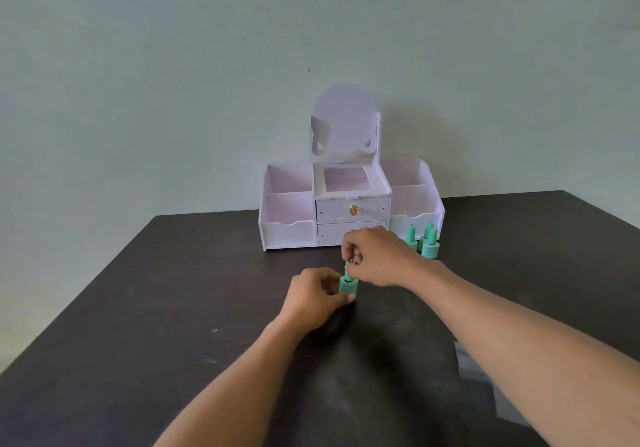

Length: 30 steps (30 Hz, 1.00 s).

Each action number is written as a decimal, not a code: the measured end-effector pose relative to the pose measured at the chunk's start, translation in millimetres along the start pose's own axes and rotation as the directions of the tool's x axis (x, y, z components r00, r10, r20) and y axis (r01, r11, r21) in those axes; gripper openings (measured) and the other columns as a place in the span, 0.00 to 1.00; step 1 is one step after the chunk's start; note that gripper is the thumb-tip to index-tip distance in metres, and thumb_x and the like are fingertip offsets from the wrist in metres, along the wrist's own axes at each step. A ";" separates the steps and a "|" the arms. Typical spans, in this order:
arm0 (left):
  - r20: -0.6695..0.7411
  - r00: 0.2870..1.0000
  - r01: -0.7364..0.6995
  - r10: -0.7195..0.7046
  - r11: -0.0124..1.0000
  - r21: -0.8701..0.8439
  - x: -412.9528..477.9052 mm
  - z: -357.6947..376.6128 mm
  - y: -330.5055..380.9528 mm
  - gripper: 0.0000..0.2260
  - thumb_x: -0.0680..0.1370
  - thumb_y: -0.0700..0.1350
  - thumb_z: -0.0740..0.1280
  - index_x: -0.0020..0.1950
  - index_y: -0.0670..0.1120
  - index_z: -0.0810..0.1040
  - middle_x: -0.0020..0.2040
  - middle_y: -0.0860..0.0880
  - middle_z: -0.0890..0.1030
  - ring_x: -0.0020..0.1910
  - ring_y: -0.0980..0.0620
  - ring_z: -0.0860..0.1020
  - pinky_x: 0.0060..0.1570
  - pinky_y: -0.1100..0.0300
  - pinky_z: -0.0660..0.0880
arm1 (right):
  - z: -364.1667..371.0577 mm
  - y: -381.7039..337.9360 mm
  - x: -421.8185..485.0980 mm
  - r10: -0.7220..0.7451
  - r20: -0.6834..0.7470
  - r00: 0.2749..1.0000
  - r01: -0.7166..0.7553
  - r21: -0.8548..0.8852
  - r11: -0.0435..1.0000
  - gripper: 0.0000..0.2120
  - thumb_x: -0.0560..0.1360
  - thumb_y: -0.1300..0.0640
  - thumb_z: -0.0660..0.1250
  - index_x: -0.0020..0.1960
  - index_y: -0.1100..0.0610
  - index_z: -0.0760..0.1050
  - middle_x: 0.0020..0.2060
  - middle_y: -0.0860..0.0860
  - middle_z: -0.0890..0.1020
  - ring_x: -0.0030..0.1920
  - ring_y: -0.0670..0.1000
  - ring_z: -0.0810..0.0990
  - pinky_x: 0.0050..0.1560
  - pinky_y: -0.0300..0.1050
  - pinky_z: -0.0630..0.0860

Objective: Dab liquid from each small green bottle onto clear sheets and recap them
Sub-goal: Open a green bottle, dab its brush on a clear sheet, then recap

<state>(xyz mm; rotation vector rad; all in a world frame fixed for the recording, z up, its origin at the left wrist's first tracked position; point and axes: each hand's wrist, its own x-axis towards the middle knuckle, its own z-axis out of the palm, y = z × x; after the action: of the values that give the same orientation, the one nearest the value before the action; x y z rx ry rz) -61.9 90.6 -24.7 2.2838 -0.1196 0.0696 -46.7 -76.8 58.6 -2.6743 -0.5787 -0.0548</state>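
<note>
The small green bottle [348,285] stands upright on the dark table [173,308], near the middle of its surface and just in front of the white organizer. Its slim green cap [347,271] sits on the neck; whether it is screwed tight cannot be told.

The left hand [313,299] comes in from 7 o'clock, and its curled fingers [350,297] grip the bottle's round base. The right hand [375,256] reaches in from 4 o'clock, and its fingers [347,251] pinch the top of the cap from above.

At 2 o'clock from the held bottle, a cluster of further green bottles [430,247] stands capped and upright, close together; their exact number is hard to make out. They stand just in front of the organizer's right-hand compartment.

At 12 o'clock stands the white organizer [351,204], with open bins on either side, two small drawers in the middle, the upper one with a gold knob [353,209], and a rounded panel rising behind.

At 4 o'clock, near the table's right edge, clear sheets [474,363] lie flat, partly hidden under the right forearm.

A pale green wall [173,65] stands behind the table.
</note>
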 end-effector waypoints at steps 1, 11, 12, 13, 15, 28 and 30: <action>-0.009 1.000 -0.002 0.002 1.000 -0.022 -1.7 1.2 -1.9 0.14 0.69 0.52 0.80 0.52 0.54 0.85 0.43 0.57 0.85 0.46 0.59 0.82 0.46 0.68 0.76 | 3.7 -0.9 -0.7 -0.001 0.012 1.000 0.001 0.000 1.000 0.05 0.72 0.57 0.70 0.45 0.48 0.77 0.35 0.43 0.75 0.40 0.51 0.77 0.46 0.49 0.78; 0.008 0.999 0.046 -0.045 0.993 -0.106 -0.1 7.1 -13.2 0.16 0.70 0.54 0.79 0.54 0.51 0.84 0.45 0.58 0.83 0.46 0.62 0.79 0.44 0.71 0.72 | 12.1 -3.5 3.8 0.081 0.059 0.995 -0.071 -0.162 0.984 0.18 0.75 0.34 0.67 0.45 0.49 0.73 0.43 0.47 0.77 0.45 0.51 0.78 0.43 0.48 0.76; 0.019 0.999 0.048 -0.047 0.993 -0.107 0.4 7.9 -14.0 0.17 0.70 0.54 0.79 0.57 0.51 0.85 0.48 0.58 0.84 0.47 0.61 0.80 0.48 0.67 0.74 | 10.4 -5.1 4.1 0.096 0.060 0.994 -0.081 -0.212 0.974 0.20 0.75 0.33 0.66 0.41 0.49 0.72 0.41 0.47 0.76 0.44 0.52 0.78 0.42 0.48 0.75; 0.024 0.999 0.047 -0.044 0.993 -0.109 0.7 8.6 -14.8 0.18 0.71 0.54 0.79 0.59 0.52 0.84 0.50 0.57 0.84 0.49 0.60 0.80 0.52 0.63 0.76 | 9.5 -6.9 4.9 0.105 0.062 0.993 -0.086 -0.254 0.963 0.22 0.76 0.33 0.65 0.37 0.50 0.70 0.39 0.47 0.75 0.43 0.53 0.77 0.40 0.48 0.73; 0.015 0.999 0.036 -0.035 0.994 -0.107 0.4 9.5 -15.6 0.20 0.71 0.55 0.78 0.61 0.54 0.84 0.52 0.56 0.85 0.51 0.59 0.81 0.57 0.57 0.78 | 9.6 -11.4 6.2 0.104 0.081 0.991 -0.075 -0.303 0.950 0.23 0.78 0.35 0.64 0.34 0.51 0.66 0.36 0.47 0.71 0.42 0.54 0.76 0.38 0.47 0.70; -0.002 1.000 0.008 -0.008 0.994 -0.109 1.2 13.2 -20.1 0.17 0.70 0.57 0.78 0.58 0.57 0.85 0.51 0.58 0.85 0.52 0.58 0.82 0.59 0.52 0.78 | -5.6 -19.8 1.7 0.102 0.153 0.983 -0.041 -0.358 0.933 0.24 0.76 0.32 0.64 0.52 0.53 0.75 0.44 0.48 0.73 0.49 0.55 0.77 0.46 0.50 0.73; -0.007 1.000 -0.009 0.009 0.995 -0.102 0.7 13.7 -20.1 0.18 0.70 0.57 0.78 0.59 0.57 0.84 0.53 0.58 0.85 0.53 0.59 0.81 0.60 0.52 0.78 | -0.3 -16.6 2.7 0.085 0.120 0.989 -0.039 -0.347 0.937 0.18 0.78 0.37 0.65 0.43 0.51 0.73 0.43 0.50 0.73 0.47 0.55 0.77 0.44 0.48 0.72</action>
<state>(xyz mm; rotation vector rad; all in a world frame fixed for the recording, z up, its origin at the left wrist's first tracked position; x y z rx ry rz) -58.9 93.4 -48.7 2.1808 -0.1269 0.0743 -51.0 -62.0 65.4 -3.0546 -0.5693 0.0463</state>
